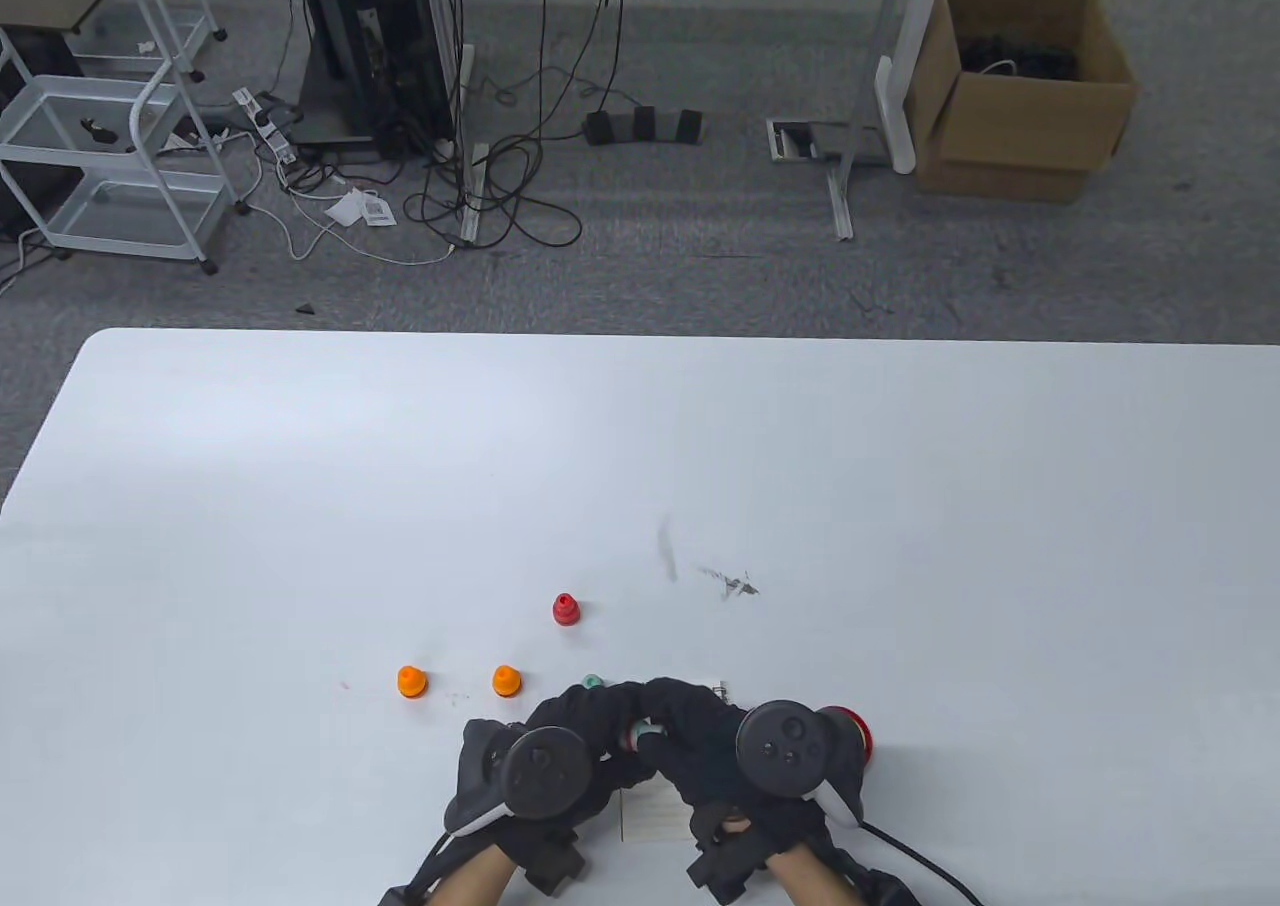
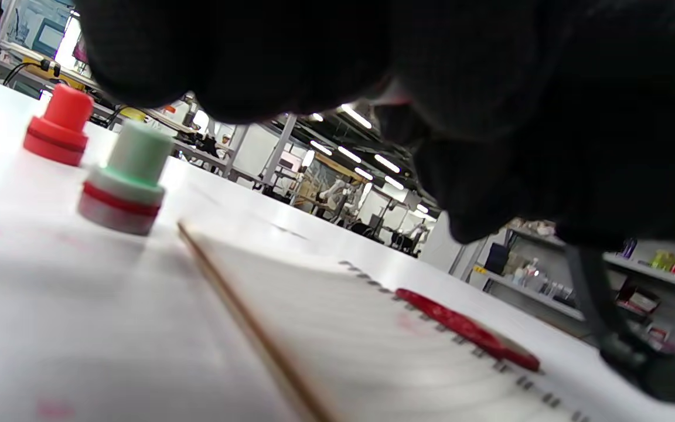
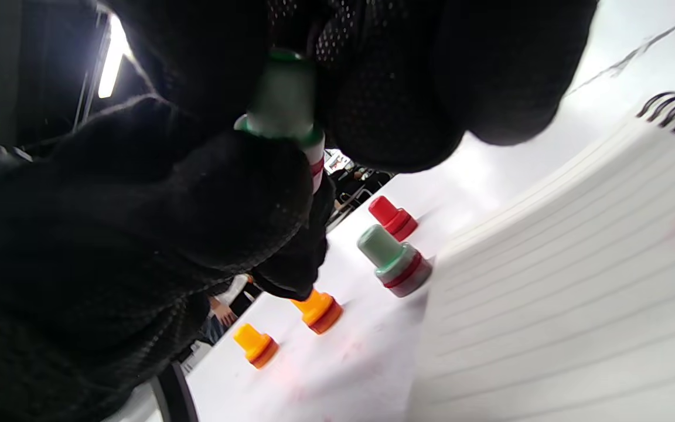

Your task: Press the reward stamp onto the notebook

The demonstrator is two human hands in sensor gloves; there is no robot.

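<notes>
The table view is evenly and brightly lit from overhead; the white table shows a soft pale sheen and only faint shadows beneath the hands. It is sharp throughout, with slight bowing at the edges. In the left wrist view, ceiling strip lights glow far off, the near tabletop is washed out, and the notebook is blurred. In the right wrist view, the dark gloves are underexposed and a lamp flares at far left.

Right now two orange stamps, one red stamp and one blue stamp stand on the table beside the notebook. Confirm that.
Not quite: no blue stamp. The fourth stamp is pale green with a red band, as the right wrist view shows. The two orange stamps and the red stamp stand beside the notebook.
</notes>
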